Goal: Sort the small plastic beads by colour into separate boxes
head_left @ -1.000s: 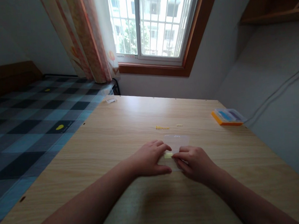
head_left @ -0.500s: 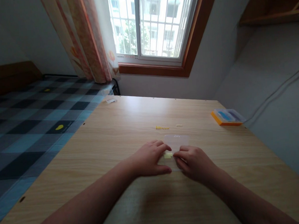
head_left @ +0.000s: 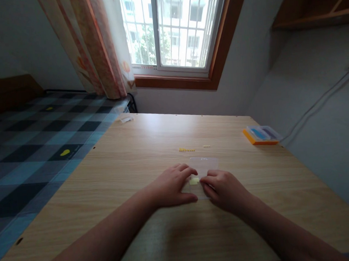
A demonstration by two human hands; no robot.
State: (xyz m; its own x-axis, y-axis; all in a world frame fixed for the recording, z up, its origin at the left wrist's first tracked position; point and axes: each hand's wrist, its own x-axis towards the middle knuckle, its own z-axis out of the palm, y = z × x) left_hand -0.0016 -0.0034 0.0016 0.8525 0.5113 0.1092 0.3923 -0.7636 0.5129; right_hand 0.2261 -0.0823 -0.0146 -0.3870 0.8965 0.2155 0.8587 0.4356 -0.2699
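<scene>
A clear plastic plate (head_left: 205,164) lies flat on the wooden table (head_left: 135,164). On its near part sits a small pale yellow piece (head_left: 193,181). My left hand (head_left: 172,185) rests on the plate's left edge, fingers curled, index fingertip touching the yellow piece. My right hand (head_left: 224,190) comes in from the right, its fingers pinched together against the same piece. A short row of yellow beads (head_left: 186,150) and a smaller pale bit (head_left: 206,146) lie just beyond the plate.
An orange box with a clear lid (head_left: 261,135) sits near the table's far right edge. A small clear scrap (head_left: 125,119) lies at the far left corner. A checked bed (head_left: 30,151) borders the table on the left; a window and curtain stand behind.
Both hands stay on the yellow piece at the plate; the right fingers have shifted slightly. The camera has turned a little, so the scene has slid left.
</scene>
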